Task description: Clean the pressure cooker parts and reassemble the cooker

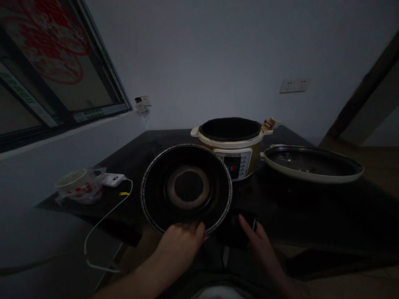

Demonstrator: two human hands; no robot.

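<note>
My left hand (183, 241) is closed over the near rim of a round black inner pot (188, 187). The pot is tilted so its inside faces me, with a paler ring round the dark centre of its base. Lower right of the pot, my right hand (257, 236) is closed on a dark, flat thing (240, 226), its thumb along the top; the dim light hides what kind it is. Behind the pot stands a cream and gold electric pressure cooker (232, 153) with a control panel and an open black top. A wide lid (311, 176) rests at its right.
A dark table (314, 216) carries all this. On its left lie a bowl in a plastic bag (79, 185) and a white power strip (112, 179), its cord hanging over the edge. Small brown pieces (268, 124) sit by the cooker's right handle. Wall sockets (294, 85) are behind.
</note>
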